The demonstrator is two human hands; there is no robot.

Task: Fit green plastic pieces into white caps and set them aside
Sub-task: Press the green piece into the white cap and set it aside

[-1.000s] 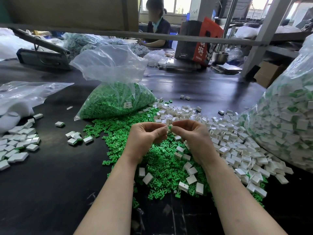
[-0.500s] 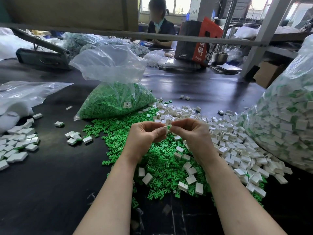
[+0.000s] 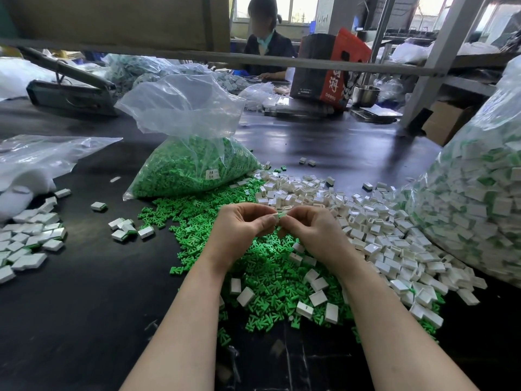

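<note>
Pinching one small green piece (image 3: 282,214) between them, the left hand (image 3: 239,230) and right hand (image 3: 315,235) meet above the desk (image 3: 84,306). Each grip is closed on it. Two loose heaps, green pieces (image 3: 267,272) and white caps (image 3: 380,235), lie below, uncountable.

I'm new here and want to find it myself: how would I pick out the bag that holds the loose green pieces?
Start at the dark worktable and look past the person's two hands to its middle. There a clear plastic bag sits with its top open and crumpled. Unlike the big bag on the right, which is packed with white caps, it holds only green pieces and bears a small label.
</note>
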